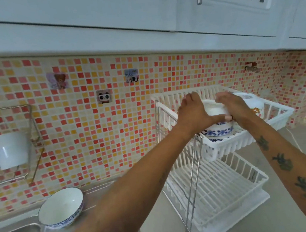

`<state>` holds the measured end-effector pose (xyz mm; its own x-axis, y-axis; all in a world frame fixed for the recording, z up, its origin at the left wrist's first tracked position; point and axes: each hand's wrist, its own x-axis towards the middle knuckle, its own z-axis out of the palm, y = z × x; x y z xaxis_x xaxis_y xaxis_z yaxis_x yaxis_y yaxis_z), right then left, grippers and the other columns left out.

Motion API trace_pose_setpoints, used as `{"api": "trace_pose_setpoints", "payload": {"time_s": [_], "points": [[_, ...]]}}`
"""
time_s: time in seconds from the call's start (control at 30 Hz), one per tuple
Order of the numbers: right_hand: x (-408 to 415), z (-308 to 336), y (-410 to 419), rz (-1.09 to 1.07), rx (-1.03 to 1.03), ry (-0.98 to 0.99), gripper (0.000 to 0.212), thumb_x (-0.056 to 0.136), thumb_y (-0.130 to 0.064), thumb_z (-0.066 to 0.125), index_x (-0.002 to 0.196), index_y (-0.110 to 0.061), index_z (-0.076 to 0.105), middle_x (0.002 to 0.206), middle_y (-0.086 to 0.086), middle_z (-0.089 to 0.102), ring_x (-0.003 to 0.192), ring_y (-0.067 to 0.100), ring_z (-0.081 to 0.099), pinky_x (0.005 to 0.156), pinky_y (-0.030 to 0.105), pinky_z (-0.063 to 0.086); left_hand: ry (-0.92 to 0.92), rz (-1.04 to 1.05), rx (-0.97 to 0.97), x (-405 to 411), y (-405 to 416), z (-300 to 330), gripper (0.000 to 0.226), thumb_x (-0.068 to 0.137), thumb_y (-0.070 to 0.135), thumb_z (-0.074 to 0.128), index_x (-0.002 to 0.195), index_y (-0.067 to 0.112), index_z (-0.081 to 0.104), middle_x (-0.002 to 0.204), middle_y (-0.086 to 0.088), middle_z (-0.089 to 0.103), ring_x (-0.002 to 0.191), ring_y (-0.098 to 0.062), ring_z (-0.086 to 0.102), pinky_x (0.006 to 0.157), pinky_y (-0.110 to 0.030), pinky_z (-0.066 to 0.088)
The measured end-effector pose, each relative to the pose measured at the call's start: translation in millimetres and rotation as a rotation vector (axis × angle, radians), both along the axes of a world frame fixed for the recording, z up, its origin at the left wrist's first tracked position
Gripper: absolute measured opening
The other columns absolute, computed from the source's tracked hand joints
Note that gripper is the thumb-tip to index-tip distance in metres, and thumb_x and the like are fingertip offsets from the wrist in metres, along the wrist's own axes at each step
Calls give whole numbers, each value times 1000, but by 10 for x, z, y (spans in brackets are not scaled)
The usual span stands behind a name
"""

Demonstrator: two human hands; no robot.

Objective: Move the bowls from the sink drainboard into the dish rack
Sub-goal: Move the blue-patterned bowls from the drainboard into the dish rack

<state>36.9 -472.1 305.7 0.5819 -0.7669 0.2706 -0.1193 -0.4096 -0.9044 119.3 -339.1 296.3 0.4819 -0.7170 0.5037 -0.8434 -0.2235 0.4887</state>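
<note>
A kitchen wall of small pink, orange and cream mosaic tiles [85,122] is filling the background beneath white cupboards [138,8], with three cartoon stickers on it, one showing a panda [104,96]; no readable writing is showing anywhere. Both arms are reaching forward over a grey table [282,221]. The left hand [194,111] and the right hand [231,104] are clasping opposite sides of a white upturned bowl [215,109], holding it over the upper tier of a white two-tier dish rack [226,146]. Directly beneath the hands, blue-and-white patterned bowls [218,131] are sitting stacked in that tier. Just beyond the right hand, another white dish [250,100] is lying in the same tier. The rack's lower tier is sitting below the forearms. Well to the near left of the left hand, a blue-rimmed bowl [61,208] is sitting upright on the steel sink drainboard [100,194]. Far left, a white mug [12,150] is hanging in a wire wall shelf [30,139].
</note>
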Motion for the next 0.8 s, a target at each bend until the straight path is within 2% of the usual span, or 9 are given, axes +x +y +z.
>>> {"api": "trace_pose_setpoints", "payload": {"time_s": [0.07, 0.13, 0.23, 0.33, 0.43, 0.57, 0.67, 0.73, 0.8], "points": [[9, 35, 168, -92, -170, -129, 33, 93, -22, 54, 123, -12, 62, 130, 6, 60, 112, 19, 55, 92, 31, 41, 159, -30, -252, -33, 145, -38, 80, 73, 63, 70, 123, 7, 41, 121, -7, 46, 113, -23, 47, 94, -36, 46], [52, 96, 393, -181, -349, -242, 30, 91, -22, 55, 118, -10, 64, 126, 11, 62, 116, 24, 57, 94, 28, 40, 245, -25, -444, 3, 318, -168, 58, 85, 53, 63, 118, 9, 44, 116, -4, 46, 109, -19, 46, 93, -32, 44], [292, 210, 846, -113, -453, -395, 29, 88, -20, 55, 109, -5, 67, 114, 17, 65, 104, 26, 61, 93, 33, 48, 245, 51, -542, 252, 583, -466, 42, 95, 41, 53, 117, 5, 46, 116, -8, 48, 109, -22, 47, 92, -35, 44], [624, 226, 1445, 66, -454, -464, 23, 88, -16, 53, 104, -8, 68, 105, 12, 67, 95, 17, 61, 90, 33, 51, 302, 169, -522, 596, 902, -717, 38, 98, 38, 49, 118, 6, 47, 121, -7, 48, 109, -23, 48, 89, -35, 45], [993, 76, 2032, 277, -420, -413, 16, 89, -14, 53, 95, -16, 68, 98, 2, 65, 88, 9, 62, 85, 25, 51, 349, 322, -538, 932, 1343, -902, 36, 99, 41, 46, 114, 8, 52, 121, -4, 52, 105, -13, 49, 86, -28, 41], [1518, -329, 2609, 506, -328, -224, 16, 93, -15, 55, 88, -9, 69, 88, 0, 66, 82, 10, 61, 77, 19, 49, 406, 497, -509, 1288, 2032, -1177, 36, 100, 41, 41, 95, 9, 55, 92, -3, 58, 81, -15, 52, 70, -27, 38], [1936, -768, 2897, 619, -175, -41, 23, 93, -15, 55, 84, 1, 69, 73, 1, 64, 67, 7, 57, 69, 23, 47, 535, 614, -341, 1472, 2552, -1426, 39, 101, 39, 39, 73, 14, 46, 69, 0, 49, 69, -19, 48, 65, -28, 34], [2198, -1108, 3021, 638, -62, 55, 26, 92, -14, 56, 85, 7, 67, 87, 14, 71, 76, 15, 62, 75, 32, 51, 607, 709, -168, 1599, 2874, -1676, 43, 101, 40, 39, 65, 17, 41, 66, -2, 48, 72, -27, 51, 65, -30, 33], [2427, -1424, 3104, 598, 48, 114, 28, 90, -13, 56, 90, 13, 65, 101, 25, 70, 87, 31, 67, 79, 40, 53, 703, 806, -58, 1710, 3164, -1939, 42, 101, 42, 39, 82, 9, 57, 87, -14, 63, 92, -35, 60, 76, -33, 41]]}}
